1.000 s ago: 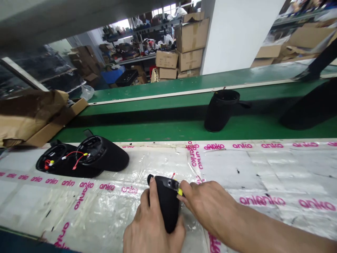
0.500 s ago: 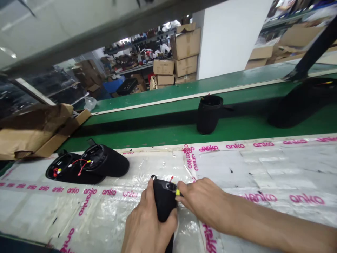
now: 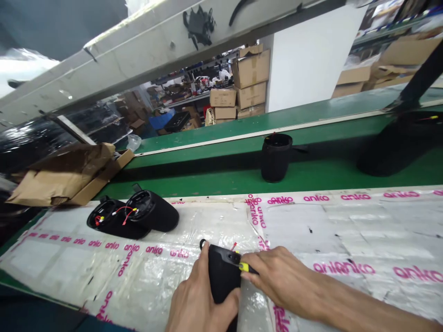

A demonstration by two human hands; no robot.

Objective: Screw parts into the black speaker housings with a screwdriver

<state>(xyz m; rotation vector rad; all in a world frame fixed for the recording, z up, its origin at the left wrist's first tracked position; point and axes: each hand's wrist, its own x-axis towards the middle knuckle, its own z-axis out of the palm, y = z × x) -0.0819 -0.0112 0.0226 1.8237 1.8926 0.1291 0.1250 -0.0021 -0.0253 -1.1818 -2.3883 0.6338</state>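
A black fabric-covered speaker shell (image 3: pixel 221 279) lies tilted on the plastic-covered bench, its end with a smooth dark panel and a small loop away from me. My left hand (image 3: pixel 204 295) is wrapped round it, fingers on the left side and thumb on the right. In my right hand (image 3: pixel 280 274) is a small tool with a yellow-and-black handle (image 3: pixel 246 267). Its thin tip touches or nearly touches the panel's right edge; the exact kind of tool is unclear. A red connector (image 3: pixel 234 246) sticks up behind the panel.
Two more speaker shells (image 3: pixel 161 214) with red wires lie left on the bench. Another shell (image 3: pixel 276 159) stands on the green conveyor (image 3: pixel 207 177), and dark shells sit at far right. A torn cardboard box (image 3: pixel 65 177) is at left. A metal beam (image 3: pixel 138 55) crosses overhead.
The camera view has shifted, so the scene sits lower and slightly right. More of the tool's yellow handle shows beside the panel. Both hands keep their holds.
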